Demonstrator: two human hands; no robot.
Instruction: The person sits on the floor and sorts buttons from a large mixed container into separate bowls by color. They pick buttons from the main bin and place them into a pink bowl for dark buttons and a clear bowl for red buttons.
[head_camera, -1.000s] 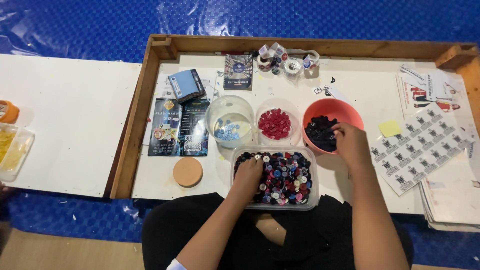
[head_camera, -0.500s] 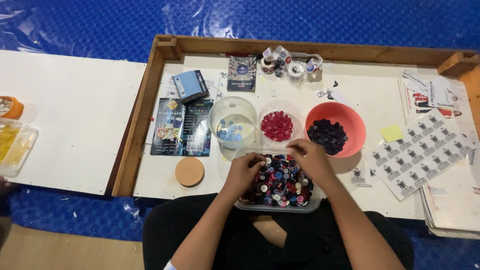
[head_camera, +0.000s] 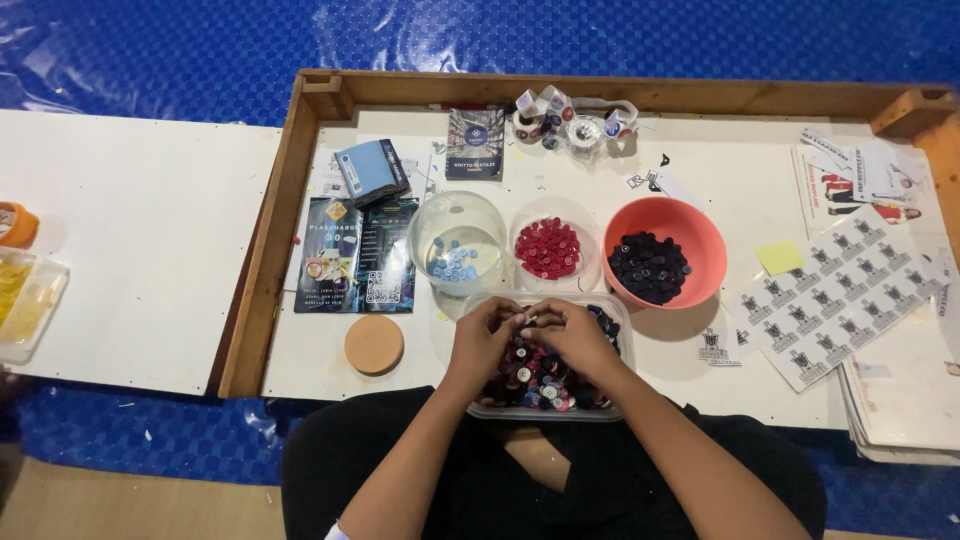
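three bowls (head_camera: 548, 248) crowd just beyond the button tray (head_camera: 610, 312); bare tabletop (head_camera: 310, 352) lies open left.

Both forearms bare, reaching forward from lower edge, converging toward centre. Left hand (head_camera: 483, 338) palm down, fingers curled inward. Right hand (head_camera: 572, 335) palm down, fingers bent toward left. Fingertips of 2 hands meet, pinched together. Wrists roughly level, elbows apart.

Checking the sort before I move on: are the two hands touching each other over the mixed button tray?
Touching. The head view shows the left hand and right hand meeting fingertip to fingertip above the mixed button tray, no gap visible.
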